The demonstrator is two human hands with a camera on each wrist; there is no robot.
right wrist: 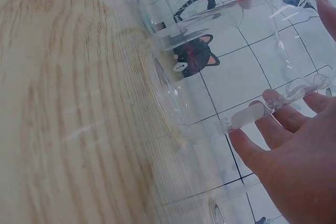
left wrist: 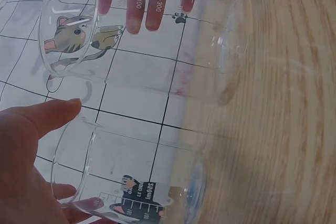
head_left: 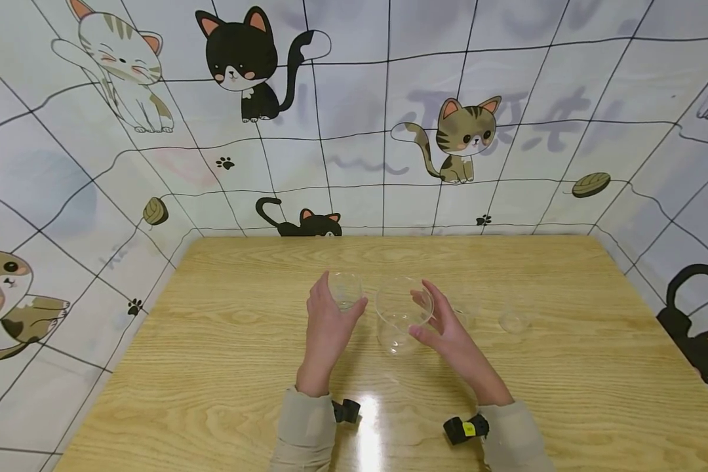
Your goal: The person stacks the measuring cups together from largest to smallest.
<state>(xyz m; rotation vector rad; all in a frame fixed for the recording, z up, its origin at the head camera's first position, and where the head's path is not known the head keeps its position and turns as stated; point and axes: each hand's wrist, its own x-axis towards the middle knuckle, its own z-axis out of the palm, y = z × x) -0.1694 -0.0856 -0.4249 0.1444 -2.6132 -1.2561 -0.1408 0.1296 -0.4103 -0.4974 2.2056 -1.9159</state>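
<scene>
My right hand (head_left: 448, 328) grips a large clear glass beaker (head_left: 389, 334), thumb on its near side and fingers on its far right side. In the right wrist view the fingers (right wrist: 275, 121) lie along its printed wall, close to the rim. My left hand (head_left: 332, 321) spans a smaller 250 ml beaker (head_left: 347, 288) just to the left. From the left wrist view, the fingers are behind this beaker (left wrist: 131, 166), while the thumb stands a little off its wall.
Two more small clear glass vessels (head_left: 514, 321), (head_left: 465, 317) stand to the right of the right hand, faint against the wood. The wooden table (head_left: 224, 367) ends at a cat-patterned cloth wall (head_left: 354, 157) behind and at both sides.
</scene>
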